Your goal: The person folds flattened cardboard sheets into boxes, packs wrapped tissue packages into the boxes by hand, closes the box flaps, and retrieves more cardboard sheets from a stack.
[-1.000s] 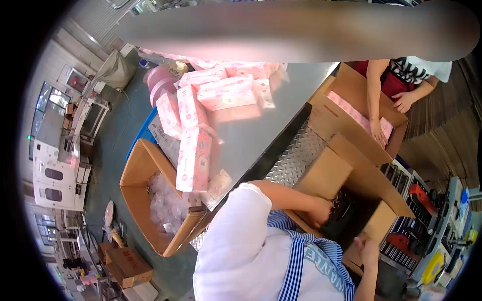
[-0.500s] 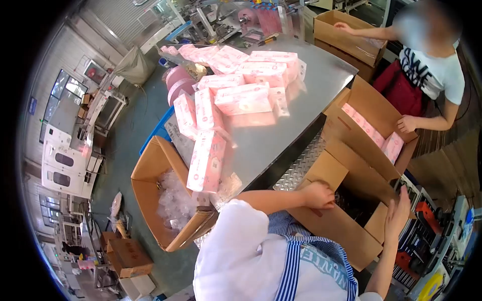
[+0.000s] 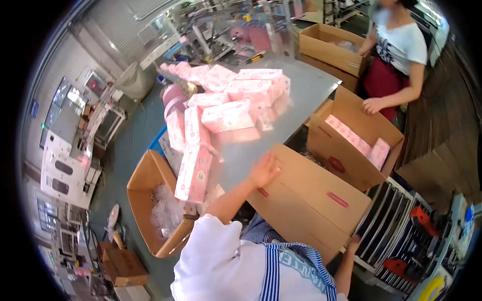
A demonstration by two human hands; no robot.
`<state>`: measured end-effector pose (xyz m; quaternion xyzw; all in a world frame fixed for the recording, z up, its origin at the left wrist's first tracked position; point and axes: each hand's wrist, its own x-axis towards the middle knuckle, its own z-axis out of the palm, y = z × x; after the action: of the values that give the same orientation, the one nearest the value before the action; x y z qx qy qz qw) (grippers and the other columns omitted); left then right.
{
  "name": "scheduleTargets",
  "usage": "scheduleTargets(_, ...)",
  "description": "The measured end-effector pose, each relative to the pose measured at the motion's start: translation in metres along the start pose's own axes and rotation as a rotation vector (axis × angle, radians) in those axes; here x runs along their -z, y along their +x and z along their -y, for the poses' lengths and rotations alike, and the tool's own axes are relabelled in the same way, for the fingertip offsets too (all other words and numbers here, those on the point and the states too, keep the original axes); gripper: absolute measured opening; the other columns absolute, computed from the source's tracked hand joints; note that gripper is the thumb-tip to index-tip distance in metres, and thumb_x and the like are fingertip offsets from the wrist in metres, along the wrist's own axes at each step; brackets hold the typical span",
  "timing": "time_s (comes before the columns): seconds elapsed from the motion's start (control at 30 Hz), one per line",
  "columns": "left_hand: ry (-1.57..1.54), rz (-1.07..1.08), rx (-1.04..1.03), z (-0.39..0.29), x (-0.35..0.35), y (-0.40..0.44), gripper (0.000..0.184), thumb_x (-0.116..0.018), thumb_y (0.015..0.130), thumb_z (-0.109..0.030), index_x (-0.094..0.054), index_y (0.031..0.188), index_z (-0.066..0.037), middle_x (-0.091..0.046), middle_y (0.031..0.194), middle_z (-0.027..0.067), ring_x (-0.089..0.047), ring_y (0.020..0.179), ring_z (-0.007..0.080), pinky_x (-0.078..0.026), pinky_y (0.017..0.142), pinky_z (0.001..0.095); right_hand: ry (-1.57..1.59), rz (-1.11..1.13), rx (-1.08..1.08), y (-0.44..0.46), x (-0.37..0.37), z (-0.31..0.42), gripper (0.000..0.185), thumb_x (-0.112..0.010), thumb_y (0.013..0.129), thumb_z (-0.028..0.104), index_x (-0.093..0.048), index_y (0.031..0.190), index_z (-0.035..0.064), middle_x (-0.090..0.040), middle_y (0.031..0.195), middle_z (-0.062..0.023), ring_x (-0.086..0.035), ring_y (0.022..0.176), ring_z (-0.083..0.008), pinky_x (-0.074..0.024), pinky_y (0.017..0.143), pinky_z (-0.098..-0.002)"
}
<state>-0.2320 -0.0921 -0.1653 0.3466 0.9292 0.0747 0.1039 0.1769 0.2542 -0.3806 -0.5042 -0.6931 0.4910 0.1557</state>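
Observation:
In front of me is a cardboard box (image 3: 314,195), its broad brown face with a seam and red-edged slots turned up towards me. My left hand (image 3: 265,169) lies against its far left edge, fingers stretched and a little apart. At the near right corner, my right hand (image 3: 353,245) grips the box edge, its fingers partly hidden and blurred. To the left, pink-and-white packs (image 3: 194,173) lie grouped on the metal table (image 3: 296,118). Beyond the box stands an open carton (image 3: 346,153) with a row of similar pink packs (image 3: 349,134) inside.
A co-worker's hand (image 3: 372,105) rests on the open carton's rim. Another carton (image 3: 329,50) stands behind it. At left, a box (image 3: 141,200) holds clear plastic. A slatted roller rack (image 3: 386,226) runs along the right, near stacked flat cardboard (image 3: 444,135).
The box before me has turned from its open, flapped side to a flat face. My left hand has unclenched onto its edge; my right has lowered to its corner. The co-worker's other arm has dropped.

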Motion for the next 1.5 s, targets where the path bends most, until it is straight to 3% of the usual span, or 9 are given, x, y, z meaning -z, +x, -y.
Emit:
scheduleTargets(0.13,-0.26,0.046,0.231,0.027,-0.019,0.024,0.069,-0.029,0.093,-0.049,-0.02,0.141,-0.002,-0.012,0.148,0.0204,-0.009,0.139,0.0318,-0.013,0.11,0.0484,0.399,0.229,-0.613,-0.05,-0.053,-0.038,0.07,-0.036,0.092,0.055,-0.035,0.136,0.0009,-0.041,0.136,-0.0143,-0.036,0.126,-0.0271,-0.0294,0.104,-0.0384)
scheduleTargets(0.43,-1.904,0.819,0.281,-0.127,-0.033,-0.02,0.073,-0.025,0.092,-0.06,-0.028,0.14,-0.004,-0.034,0.142,0.0103,-0.036,0.128,0.023,-0.026,0.107,0.0367,0.604,0.118,-0.1,-0.131,0.169,0.214,0.039,-0.049,0.091,0.039,-0.055,0.104,0.0023,-0.059,0.097,-0.0067,-0.057,0.084,-0.0147,-0.048,0.071,-0.0299)
scheduleTargets(0.6,-0.623,0.301,0.193,-0.073,-0.054,-0.004,0.065,-0.055,0.086,-0.041,-0.04,0.129,0.006,-0.052,0.123,0.0229,-0.05,0.116,0.031,-0.039,0.096,0.0361,0.059,0.373,0.329,-0.115,0.096,0.241,0.031,-0.052,0.09,0.033,-0.058,0.089,0.0029,-0.059,0.089,-0.0098,-0.057,0.089,-0.0232,-0.0447,0.078,-0.0384)
scheduleTargets(0.7,-1.233,0.542,0.38,-0.051,0.009,-0.001,0.075,-0.042,0.088,-0.058,-0.034,0.138,-0.003,-0.037,0.14,0.0125,-0.035,0.129,0.0259,-0.03,0.103,0.0348,-0.515,0.284,0.828,-0.125,0.06,0.319,0.038,-0.065,0.08,0.027,-0.058,0.11,0.0047,-0.054,0.119,-0.0143,-0.049,0.112,-0.0326,-0.033,0.097,-0.0479)
scheduleTargets(0.77,-1.418,0.569,0.366,-0.044,0.053,-0.008,0.075,-0.038,0.088,-0.062,-0.034,0.138,-0.006,-0.034,0.142,0.0114,-0.031,0.132,0.0265,-0.027,0.105,0.0344,-0.845,-0.332,0.565,-0.115,0.059,0.288,0.048,-0.068,0.076,0.019,-0.053,0.12,0.0071,-0.045,0.13,-0.0123,-0.044,0.116,-0.036,-0.03,0.101,-0.0474)
scheduleTargets(0.97,-0.415,0.197,0.317,-0.006,-0.025,-0.03,0.068,-0.059,0.083,-0.04,-0.037,0.133,0.001,-0.049,0.127,0.0212,-0.048,0.117,0.0338,-0.037,0.099,0.0348,-0.73,0.074,-0.025,-0.096,0.059,0.21,0.042,-0.058,0.082,0.017,-0.049,0.121,0.0012,-0.059,0.109,-0.023,-0.055,0.102,-0.0391,-0.0444,0.085,-0.0435)
scheduleTargets(1.1,-0.671,0.315,0.123,-0.026,-0.059,-0.045,0.047,-0.06,0.083,-0.03,-0.052,0.119,0.0,-0.06,0.109,0.0226,-0.057,0.1,0.0351,-0.043,0.09,0.0379,-0.798,-0.058,-0.249,-0.091,0.126,0.184,0.036,-0.057,0.083,0.015,-0.053,0.116,0.0007,-0.061,0.109,-0.0196,-0.058,0.1,-0.0374,-0.0446,0.084,-0.0414)
scheduleTargets(1.2,-1.126,0.423,0.267,-0.003,-0.078,-0.021,0.04,-0.061,0.083,-0.025,-0.054,0.117,-0.003,-0.062,0.104,0.0188,-0.06,0.095,0.0309,-0.046,0.084,0.0364,-0.439,-0.014,-0.028,-0.078,0.164,0.085,0.029,-0.059,0.083,0.017,-0.056,0.103,-0.0038,-0.061,0.097,-0.0242,-0.058,0.09,-0.0414,-0.0447,0.077,-0.0422)
scheduleTargets(1.5,-0.088,0.061,0.424,0.027,-0.136,0.027,0.026,-0.047,0.085,-0.014,-0.058,0.1,0.004,-0.052,0.114,0.0184,-0.054,0.105,0.0332,-0.05,0.083,0.0426,-0.542,0.127,-0.015,-0.104,0.048,0.149,0.042,-0.055,0.087,0.02,-0.049,0.121,-0.0033,-0.058,0.113,-0.0228,-0.054,0.106,-0.0389,-0.0417,0.088,-0.0399)
